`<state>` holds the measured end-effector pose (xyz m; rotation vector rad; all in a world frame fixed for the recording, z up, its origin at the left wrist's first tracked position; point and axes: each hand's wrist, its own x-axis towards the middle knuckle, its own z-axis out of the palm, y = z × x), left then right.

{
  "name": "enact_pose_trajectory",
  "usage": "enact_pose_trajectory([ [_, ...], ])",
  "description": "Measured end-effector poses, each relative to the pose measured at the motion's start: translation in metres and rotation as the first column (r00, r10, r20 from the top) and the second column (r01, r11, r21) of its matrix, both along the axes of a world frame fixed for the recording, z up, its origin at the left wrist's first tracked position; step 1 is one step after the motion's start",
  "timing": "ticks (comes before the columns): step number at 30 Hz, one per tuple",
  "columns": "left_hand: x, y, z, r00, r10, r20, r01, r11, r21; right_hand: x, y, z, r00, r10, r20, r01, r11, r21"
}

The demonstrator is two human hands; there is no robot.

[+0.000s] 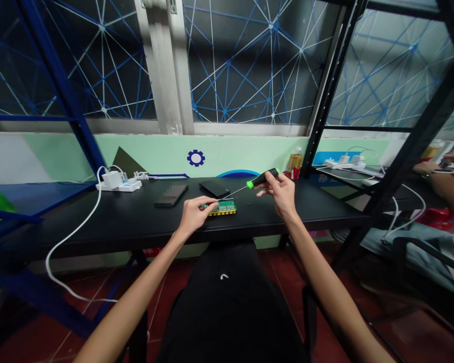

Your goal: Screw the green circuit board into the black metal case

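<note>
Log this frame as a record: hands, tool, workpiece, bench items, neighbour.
Right hand: holds screwdriver with black-and-green handle, shaft slanting down-left
Left hand: fingertips at shaft's lower end; exact grip unclear
Workpiece: green rectangular board with yellow edge, partly hidden
Bench items: dark rectangular slab, flat black case, white power strip, amber bottle with red label
Neighbour: another person's forearm, far right

I noted a dark black cloth garment [234, 317] over the person's lap, bearing one small, white, curved mark [224, 277]. Whether it was one piece or two could not be determined. The slender left forearm [144, 287] and right forearm [321, 272] were bare, as were the left hand [194, 214] and right hand [282, 195].
</note>
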<state>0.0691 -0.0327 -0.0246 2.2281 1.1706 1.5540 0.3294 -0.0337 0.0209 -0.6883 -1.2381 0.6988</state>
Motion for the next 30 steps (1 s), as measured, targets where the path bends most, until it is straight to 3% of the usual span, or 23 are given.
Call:
enact_pose_trajectory([
  [17,0.0028,0.0004,-0.0014,0.999,-0.035,-0.041,0.038,0.996,0.076,-0.0018,-0.0001,-0.0012,1.000,0.028,-0.002,-0.028,1.000,0.010],
  [30,-0.0003,0.0029,-0.0010,0.989,-0.026,-0.147,0.044,0.991,0.125,0.0017,-0.0053,0.0007,0.991,0.120,0.051,-0.125,0.987,0.100],
])
